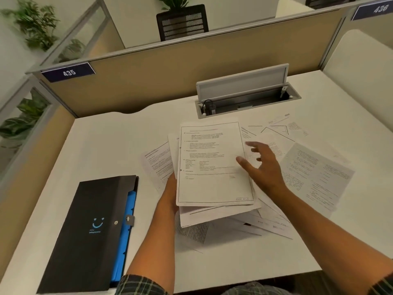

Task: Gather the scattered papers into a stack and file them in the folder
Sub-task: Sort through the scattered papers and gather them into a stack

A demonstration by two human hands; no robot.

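Note:
My left hand grips the left edge of a loose stack of printed papers, held slightly above the white desk. My right hand hovers over the stack's right edge, fingers spread and blurred, holding nothing. More printed sheets lie scattered to the right, and others fan out beneath the stack. One sheet pokes out at the left. A black folder with a smiley logo and blue inner dividers lies flat at the front left, its snap flap unfastened.
An open grey cable box with a raised lid sits at the back of the desk. Beige partition walls enclose the back and left. The desk's front edge runs close to my body.

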